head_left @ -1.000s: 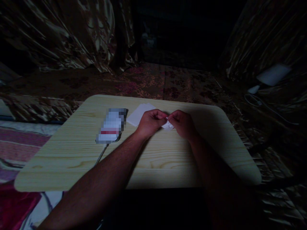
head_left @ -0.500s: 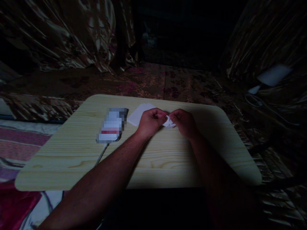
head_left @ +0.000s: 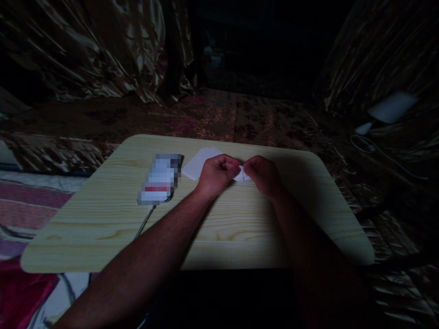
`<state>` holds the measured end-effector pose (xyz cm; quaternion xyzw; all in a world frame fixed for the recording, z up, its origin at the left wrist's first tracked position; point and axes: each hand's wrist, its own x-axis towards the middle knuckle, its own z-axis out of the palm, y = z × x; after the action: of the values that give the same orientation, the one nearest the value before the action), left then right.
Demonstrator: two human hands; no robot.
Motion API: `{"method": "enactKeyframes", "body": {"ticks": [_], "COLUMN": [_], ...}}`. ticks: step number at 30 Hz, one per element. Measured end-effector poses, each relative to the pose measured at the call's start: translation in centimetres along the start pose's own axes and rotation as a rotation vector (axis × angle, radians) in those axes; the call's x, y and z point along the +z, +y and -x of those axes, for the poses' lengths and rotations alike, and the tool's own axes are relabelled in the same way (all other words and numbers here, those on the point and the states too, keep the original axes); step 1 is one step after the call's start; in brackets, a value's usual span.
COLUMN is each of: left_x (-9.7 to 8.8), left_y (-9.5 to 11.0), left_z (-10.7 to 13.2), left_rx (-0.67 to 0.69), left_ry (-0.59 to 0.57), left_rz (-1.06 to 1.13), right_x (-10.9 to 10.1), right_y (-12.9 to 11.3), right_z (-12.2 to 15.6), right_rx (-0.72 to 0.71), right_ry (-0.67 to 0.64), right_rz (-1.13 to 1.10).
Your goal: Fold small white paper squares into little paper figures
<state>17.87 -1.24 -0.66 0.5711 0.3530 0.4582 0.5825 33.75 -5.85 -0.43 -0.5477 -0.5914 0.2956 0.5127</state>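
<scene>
Between my two hands is a small piece of folded white paper [head_left: 243, 175], creased and partly hidden by the fingers. My left hand [head_left: 217, 172] pinches its left side with thumb and forefinger. On the other side, my right hand [head_left: 263, 172] is closed on the paper with the fingertips pressed together. Both hands are close to each other, low over the far half of the wooden table [head_left: 236, 224]. A stack of white paper sheets [head_left: 199, 163] lies just behind and left of my left hand.
A phone [head_left: 159, 179] with a blurred screen lies left of the paper stack, its cable [head_left: 144, 221] running toward me under my left forearm. Patterned curtains [head_left: 147, 50] hang beyond the table. A white lamp [head_left: 391, 108] stands at the right.
My fingertips have shifted very slightly on the folded paper, and a little less of it shows between them. The stack and phone stay in place.
</scene>
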Motion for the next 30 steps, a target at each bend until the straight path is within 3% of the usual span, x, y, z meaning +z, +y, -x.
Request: {"method": "enactKeyframes", "body": {"ticks": [17,30], "left_x": [0.16,0.17], "left_y": [-0.08,-0.2], "left_z": [0.08,0.1], "left_rx": [0.007,0.026], "left_ry": [-0.012,0.001], "left_rz": [0.02,-0.009], "right_x": [0.31,-0.19], "right_y": [0.02,0.38], "right_z": [-0.08,-0.09], "right_rx": [-0.002,-0.011], "right_ry": [0.064,-0.045], "right_rz": [0.033,-0.104]}}
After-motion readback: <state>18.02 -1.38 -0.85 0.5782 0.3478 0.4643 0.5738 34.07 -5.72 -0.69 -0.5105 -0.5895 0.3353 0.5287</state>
